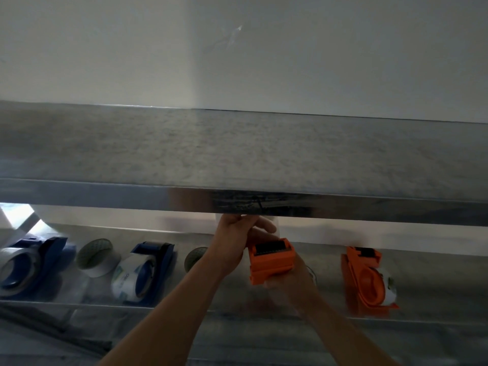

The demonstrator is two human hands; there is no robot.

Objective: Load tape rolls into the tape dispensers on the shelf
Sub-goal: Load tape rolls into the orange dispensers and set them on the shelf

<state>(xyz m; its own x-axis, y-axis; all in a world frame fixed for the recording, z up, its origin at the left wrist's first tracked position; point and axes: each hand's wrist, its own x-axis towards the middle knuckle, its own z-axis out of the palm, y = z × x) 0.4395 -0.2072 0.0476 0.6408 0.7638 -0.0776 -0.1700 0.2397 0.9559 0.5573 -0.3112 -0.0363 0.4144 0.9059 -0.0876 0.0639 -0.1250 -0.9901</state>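
Observation:
An orange tape dispenser [272,260] is held up over the lower steel shelf [237,307], its toothed end facing me. My right hand [287,280] grips it from below and is mostly hidden behind it. My left hand [237,239] is closed at the dispenser's top end, just under the upper shelf's front edge; what its fingers pinch is not clear. A second orange dispenser [369,281] with a roll in it lies to the right. Two blue dispensers [31,262] [148,270] holding rolls lie on the left, with loose tape rolls [96,257] [195,257] between.
The upper steel shelf [237,154] juts out overhead, and its front lip [105,194] hangs close above my hands. A white wall rises behind it. A white roll stands at the far left [8,220]. Dark rods lie at the bottom left [52,336].

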